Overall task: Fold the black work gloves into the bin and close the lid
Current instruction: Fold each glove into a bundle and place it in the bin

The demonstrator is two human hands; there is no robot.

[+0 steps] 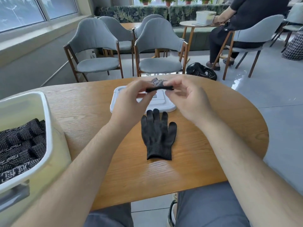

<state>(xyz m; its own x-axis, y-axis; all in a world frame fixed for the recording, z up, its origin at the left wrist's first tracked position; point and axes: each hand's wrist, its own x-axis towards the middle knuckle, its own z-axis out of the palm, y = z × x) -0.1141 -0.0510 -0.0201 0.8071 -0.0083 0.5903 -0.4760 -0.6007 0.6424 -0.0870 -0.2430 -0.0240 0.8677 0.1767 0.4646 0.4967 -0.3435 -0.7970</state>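
Wood of the oval surface [221, 128] shows bare grain out to its curved right edge, while the left edge is taken up by the bin [48, 125]. We hold one black glove [159, 89] raised above the lid [167, 107], near the far edge. Our left hand [129, 97] and right hand [188, 99] each pinch an end of its cuff between thumb and fingertips, stretching it into a flat band. The lid is white plastic, a rounded rectangle lying flat. Just on our side of it, a second glove [158, 138] lies flat in the middle of the surface, its fingertips touching or almost touching the lid's near rim. It is knitted, with fingers pointing away and cuff toward us. More gloves [21, 145], black with white dots, lie piled inside the cream, smooth-walled bin.
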